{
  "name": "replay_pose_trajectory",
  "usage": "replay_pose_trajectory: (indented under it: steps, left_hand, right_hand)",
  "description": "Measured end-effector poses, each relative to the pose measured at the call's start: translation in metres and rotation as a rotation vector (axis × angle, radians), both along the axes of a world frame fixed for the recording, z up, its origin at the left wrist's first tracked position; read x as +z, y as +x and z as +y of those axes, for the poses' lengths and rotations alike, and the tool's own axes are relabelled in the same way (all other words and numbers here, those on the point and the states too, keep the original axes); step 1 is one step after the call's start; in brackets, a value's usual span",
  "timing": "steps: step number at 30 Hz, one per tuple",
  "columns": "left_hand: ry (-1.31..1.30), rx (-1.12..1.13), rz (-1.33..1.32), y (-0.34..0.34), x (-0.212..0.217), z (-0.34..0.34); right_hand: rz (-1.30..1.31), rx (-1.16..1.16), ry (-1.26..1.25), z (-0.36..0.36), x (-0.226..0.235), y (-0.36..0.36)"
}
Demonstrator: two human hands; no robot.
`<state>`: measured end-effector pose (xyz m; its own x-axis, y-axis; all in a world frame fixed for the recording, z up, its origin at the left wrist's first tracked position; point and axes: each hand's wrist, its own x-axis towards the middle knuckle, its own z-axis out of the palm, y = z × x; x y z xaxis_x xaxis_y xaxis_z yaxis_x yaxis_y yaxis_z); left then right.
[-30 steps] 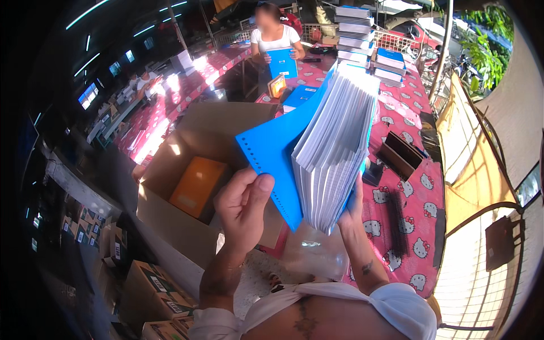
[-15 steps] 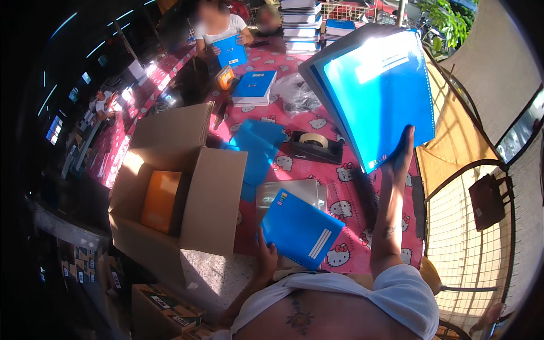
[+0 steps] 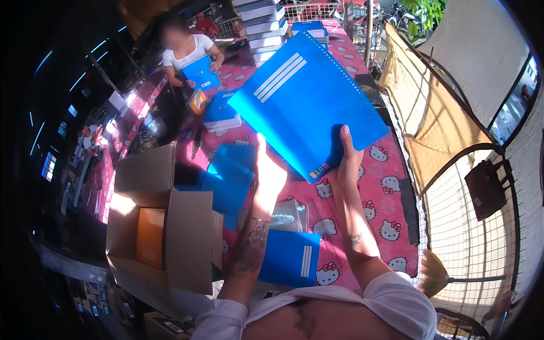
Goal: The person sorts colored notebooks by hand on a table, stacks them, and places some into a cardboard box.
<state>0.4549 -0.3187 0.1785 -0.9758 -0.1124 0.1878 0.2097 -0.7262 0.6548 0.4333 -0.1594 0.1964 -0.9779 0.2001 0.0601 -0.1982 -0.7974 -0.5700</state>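
Observation:
Raised over the table is a stack of large blue notebooks (image 3: 300,102) with white label lines and a row of holes along one edge; only the top cover shows. My right hand (image 3: 348,156) grips its lower right part, thumb on the cover. Beside the stack's lower left edge, my left hand (image 3: 269,175) is brightly sunlit with its fingers stretched out; whether it touches the edge I cannot tell. A smaller blue notebook (image 3: 290,258) lies below my hands, partly over clear plastic sleeves (image 3: 292,214).
Left of my arms stands an open cardboard box (image 3: 190,241) holding an orange item (image 3: 151,238). Blue plastic sheets (image 3: 226,181) lie on the pink patterned tablecloth (image 3: 391,198). Across the table, a person (image 3: 190,56) holds a blue notebook near tall notebook stacks (image 3: 263,28).
The large notebook stack has moved left and turned, its cover now facing me. My left hand has left the smaller notebook and risen beside the stack. The view has shifted.

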Motion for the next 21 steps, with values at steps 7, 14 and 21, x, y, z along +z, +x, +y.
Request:
replay_pose_trajectory:
  steps: [7,14,21]
  left_hand:
    - [0.188,0.073,0.014,-0.034,-0.006,-0.01]
    - [0.049,0.159,-0.058,-0.049,-0.009,-0.004]
    - [-0.042,0.135,-0.047,-0.086,-0.018,-0.021]
  right_hand:
    - [0.236,-0.017,0.282,-0.022,0.008,-0.033]
    - [0.336,-0.029,0.424,-0.033,0.01,-0.05]
    - [0.103,0.074,0.167,-0.029,0.0,-0.091]
